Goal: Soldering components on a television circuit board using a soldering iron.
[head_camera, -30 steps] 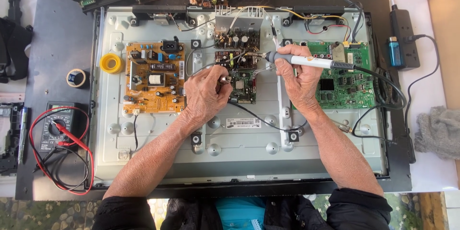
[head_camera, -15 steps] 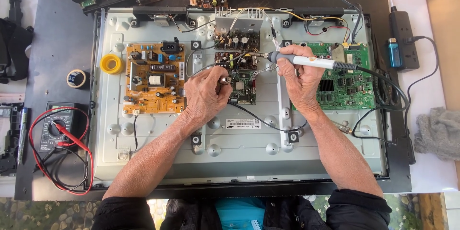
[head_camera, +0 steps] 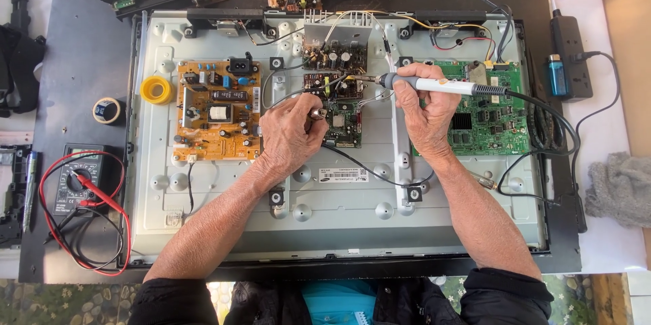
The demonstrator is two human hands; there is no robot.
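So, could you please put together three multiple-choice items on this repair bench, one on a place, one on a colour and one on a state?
1. Where does the yellow tape roll lie?
A. left of the orange circuit board
B. on the green circuit board
C. on the grey cloth

2. What colour are the multimeter leads?
A. blue
B. red
C. white

3. What is the right hand doing?
A. resting flat and empty
B. holding the soldering iron
C. gripping the blue lighter

Answers: 1 A, the roll sits on the metal panel just left of that board. 2 B, red wires loop around the meter. 3 B, its fingers close around the iron's white handle, tip pointing toward the left hand.
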